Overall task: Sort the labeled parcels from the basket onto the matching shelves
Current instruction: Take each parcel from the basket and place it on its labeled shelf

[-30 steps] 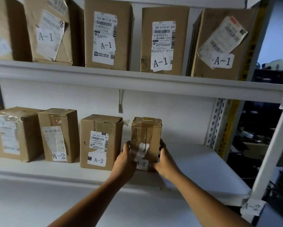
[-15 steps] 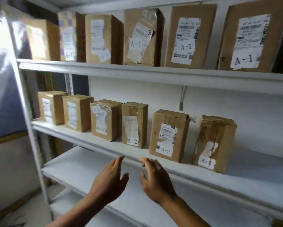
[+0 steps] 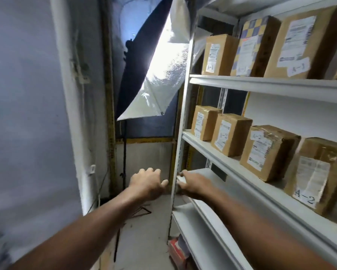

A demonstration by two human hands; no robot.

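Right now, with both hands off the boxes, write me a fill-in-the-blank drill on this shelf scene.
1. The left hand holds ____.
2. The boxes on the top shelf carry the label ____.
3. The checkered box stands on the ____ shelf.
4. The box nearest the camera carries the label ____.

Missing words: nothing; A-1; top; A-2

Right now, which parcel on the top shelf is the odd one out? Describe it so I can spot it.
Start at the white shelving unit and go to its top shelf. Second from the left end stands the checkered parcel: blue and yellow squares, while its neighbours are plain brown cardboard.
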